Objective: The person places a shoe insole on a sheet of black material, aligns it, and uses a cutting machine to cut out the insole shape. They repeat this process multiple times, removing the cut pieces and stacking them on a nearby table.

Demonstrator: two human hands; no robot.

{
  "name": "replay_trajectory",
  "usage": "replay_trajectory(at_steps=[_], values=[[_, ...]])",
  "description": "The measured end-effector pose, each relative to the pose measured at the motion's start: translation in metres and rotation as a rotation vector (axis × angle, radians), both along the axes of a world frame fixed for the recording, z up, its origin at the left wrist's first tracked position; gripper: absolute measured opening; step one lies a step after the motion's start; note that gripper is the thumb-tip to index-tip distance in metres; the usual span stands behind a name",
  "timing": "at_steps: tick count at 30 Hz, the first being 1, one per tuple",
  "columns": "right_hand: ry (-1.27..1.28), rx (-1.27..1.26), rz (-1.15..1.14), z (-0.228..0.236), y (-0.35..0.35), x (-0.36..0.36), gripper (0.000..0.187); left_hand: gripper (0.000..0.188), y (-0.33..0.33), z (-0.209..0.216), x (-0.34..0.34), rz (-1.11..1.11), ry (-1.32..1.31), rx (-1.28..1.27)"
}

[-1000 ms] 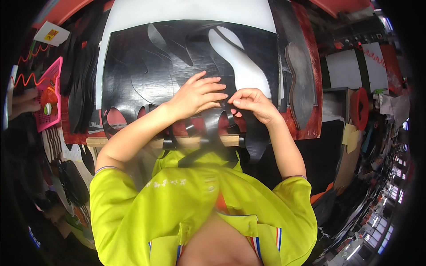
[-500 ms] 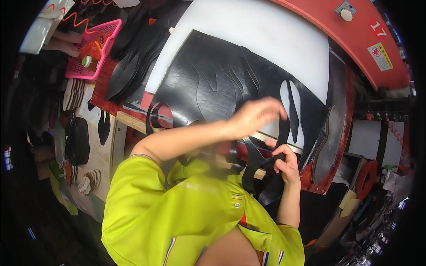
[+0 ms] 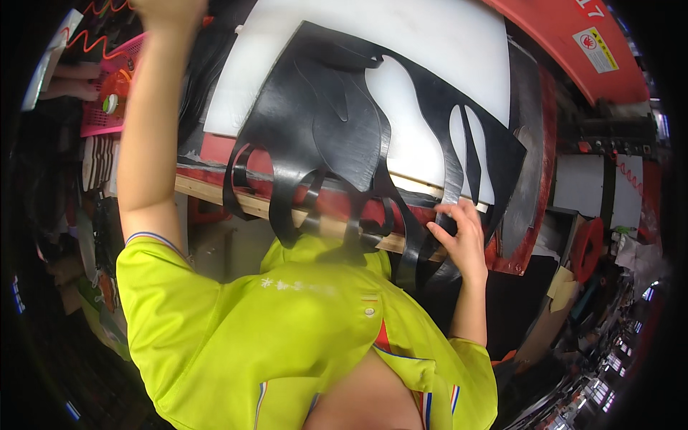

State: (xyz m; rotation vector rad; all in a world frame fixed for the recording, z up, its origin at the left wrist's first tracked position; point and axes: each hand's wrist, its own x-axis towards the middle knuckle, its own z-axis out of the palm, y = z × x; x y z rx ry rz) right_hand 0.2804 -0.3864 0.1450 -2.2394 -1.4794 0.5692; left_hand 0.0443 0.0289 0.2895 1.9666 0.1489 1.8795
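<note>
A large black sheet, leather-like [image 3: 279, 107], lies on the white board [image 3: 265, 43] with curved shapes cut in it. White shows through a long sole-shaped opening and two slim openings. A cut black piece [image 3: 347, 132] still lies within the sheet. My right hand [image 3: 464, 236] is at the sheet's near right edge, thumb and forefinger apart beside a narrow black strip [image 3: 453, 179]. My left hand [image 3: 168, 8] is stretched to the far left, blurred and cut off by the top edge. Its fingers and anything in them are hidden. Looping strips [image 3: 283, 208] hang over the near edge.
A red machine beam [image 3: 573, 43] crosses the far right. Dark flat pieces [image 3: 204, 79] are stacked left of the board. Beyond my left forearm stand a pink basket [image 3: 100, 118] and another person's hands [image 3: 75, 82]. A wooden edge [image 3: 215, 192] runs along the front.
My left hand has swung from over the sheet to the far left. The sole-shaped white opening now shows in the sheet. My right hand's fingers have spread, and the view has shifted.
</note>
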Motion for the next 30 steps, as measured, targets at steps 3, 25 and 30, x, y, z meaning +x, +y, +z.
replay_trajectory(at_steps=[3, 25, 30], values=[[-0.292, 0.100, 0.051, 0.014, 0.016, -0.013, 0.045, 0.025, -0.077, -0.101, 0.008, 0.141, 0.672, 0.203], [1.595, -0.076, 0.116, -0.027, 0.106, -0.024, 0.017, 0.027, -0.171, -0.182, 0.029, -0.532, 0.666, -0.174], [1.436, -0.187, 0.117, -0.020, 0.102, -0.021, 0.029, 0.008, -0.112, -0.108, 0.003, -0.310, 0.553, -0.502]])
